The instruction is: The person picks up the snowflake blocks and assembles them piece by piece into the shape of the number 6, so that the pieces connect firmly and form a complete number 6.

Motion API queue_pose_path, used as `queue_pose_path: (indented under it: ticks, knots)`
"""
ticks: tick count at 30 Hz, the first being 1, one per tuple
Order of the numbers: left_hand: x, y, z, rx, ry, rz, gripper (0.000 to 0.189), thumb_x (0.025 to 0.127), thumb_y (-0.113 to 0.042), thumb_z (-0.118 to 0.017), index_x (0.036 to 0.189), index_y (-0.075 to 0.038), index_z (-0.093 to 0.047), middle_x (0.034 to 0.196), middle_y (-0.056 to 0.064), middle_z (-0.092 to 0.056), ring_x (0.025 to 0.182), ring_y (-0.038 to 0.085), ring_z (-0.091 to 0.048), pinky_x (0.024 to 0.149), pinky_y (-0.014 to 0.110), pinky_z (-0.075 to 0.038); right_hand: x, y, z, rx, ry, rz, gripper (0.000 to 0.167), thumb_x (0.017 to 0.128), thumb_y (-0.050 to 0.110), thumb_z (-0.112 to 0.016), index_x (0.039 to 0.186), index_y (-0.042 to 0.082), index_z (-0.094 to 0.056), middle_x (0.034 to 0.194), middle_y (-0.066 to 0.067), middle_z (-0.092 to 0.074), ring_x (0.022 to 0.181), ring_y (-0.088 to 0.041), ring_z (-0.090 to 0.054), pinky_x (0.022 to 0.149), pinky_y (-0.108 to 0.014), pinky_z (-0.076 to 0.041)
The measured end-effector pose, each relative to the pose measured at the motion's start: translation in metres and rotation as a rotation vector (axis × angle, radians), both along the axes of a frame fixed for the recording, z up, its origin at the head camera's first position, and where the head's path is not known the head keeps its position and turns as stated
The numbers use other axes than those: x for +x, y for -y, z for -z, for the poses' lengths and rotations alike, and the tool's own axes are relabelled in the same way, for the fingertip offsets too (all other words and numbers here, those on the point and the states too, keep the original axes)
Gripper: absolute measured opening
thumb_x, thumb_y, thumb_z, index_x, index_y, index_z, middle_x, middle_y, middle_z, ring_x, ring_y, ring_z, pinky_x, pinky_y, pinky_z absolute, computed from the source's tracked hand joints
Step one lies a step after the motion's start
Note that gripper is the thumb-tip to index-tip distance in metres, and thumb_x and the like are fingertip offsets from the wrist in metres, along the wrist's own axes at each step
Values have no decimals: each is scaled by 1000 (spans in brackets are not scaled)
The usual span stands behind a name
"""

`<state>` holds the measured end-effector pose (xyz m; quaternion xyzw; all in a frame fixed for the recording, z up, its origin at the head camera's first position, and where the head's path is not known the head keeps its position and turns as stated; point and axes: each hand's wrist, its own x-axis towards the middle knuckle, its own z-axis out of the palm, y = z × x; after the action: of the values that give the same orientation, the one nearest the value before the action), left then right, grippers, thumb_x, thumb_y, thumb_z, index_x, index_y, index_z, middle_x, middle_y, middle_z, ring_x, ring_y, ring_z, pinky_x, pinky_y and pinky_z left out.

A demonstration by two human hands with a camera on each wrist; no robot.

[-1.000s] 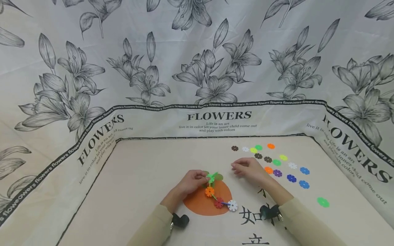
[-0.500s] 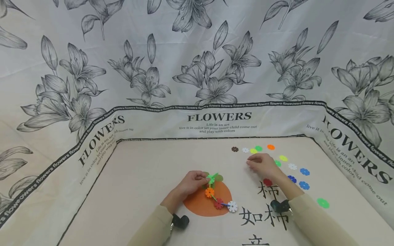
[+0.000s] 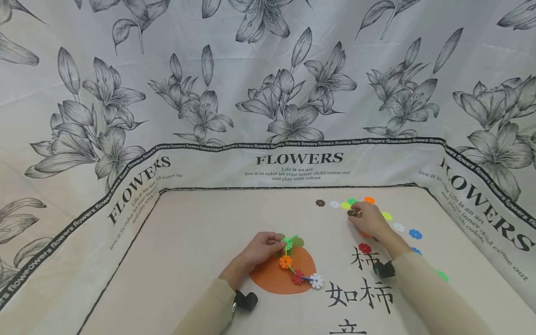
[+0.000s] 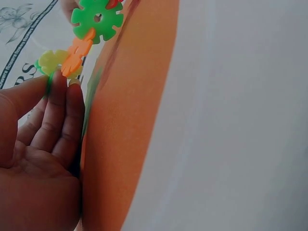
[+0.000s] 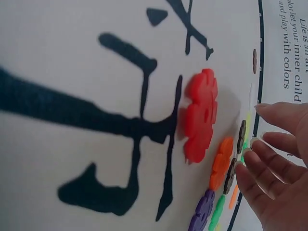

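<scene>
A chain of interlocked notched plastic discs lies across the printed orange persimmon. In it are an orange disc, a red disc and a white disc. My left hand pinches a green disc at the chain's upper end; the left wrist view shows thumb and fingertips on its edge, beside a yellow disc. Farther right, my right hand reaches over loose discs, fingertips right at a dark brown disc. The right wrist view shows its thumb and fingers apart.
A loose red disc lies below the right hand. Around it are more discs, including brown, orange, blue and green. Flower-printed cloth walls border the table at the back and sides.
My right hand has moved right and away from me, from beside the chain to the brown disc among the loose ones. The left hand and the chain have stayed in place.
</scene>
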<state>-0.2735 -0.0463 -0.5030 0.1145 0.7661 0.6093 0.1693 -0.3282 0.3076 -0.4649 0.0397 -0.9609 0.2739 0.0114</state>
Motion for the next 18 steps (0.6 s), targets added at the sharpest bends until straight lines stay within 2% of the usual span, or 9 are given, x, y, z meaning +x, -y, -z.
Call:
queue_pose_path:
  ticks: [4, 7, 14, 18]
  knots:
    - [0, 0, 1, 2, 4, -4, 20, 100, -17, -67, 110, 0, -70, 88, 5, -74, 85, 15, -66, 92, 33, -53, -7, -4, 2, 55, 17, 21, 48, 96, 15, -68, 134, -12, -54, 130, -33, -58, 117, -48, -57, 97, -59, -48]
    - [-1, 0, 2, -2, 8, -13, 20, 99, -18, -68, 110, -1, -70, 88, 5, -74, 85, 15, -66, 92, 34, -53, -11, -6, 4, 70, 36, 43, 50, 97, 17, -67, 134, -13, -53, 133, -34, -56, 122, -50, -54, 101, -61, -45]
    - [1, -1, 1, -7, 7, -23, 22, 99, -19, -69, 110, 0, -70, 91, 8, -75, 87, 17, -68, 96, 38, -52, -16, -9, 8, 74, 59, 64, 46, 99, 16, -66, 132, -14, -55, 131, -33, -58, 122, -49, -54, 102, -59, -45]
    - [0, 0, 1, -5, 8, -22, 22, 99, -19, -69, 110, 0, -70, 90, 7, -75, 86, 16, -67, 95, 37, -52, -18, -8, 9, 59, 59, 65, 42, 98, 14, -66, 129, -13, -57, 129, -32, -59, 120, -47, -55, 102, -58, -46]
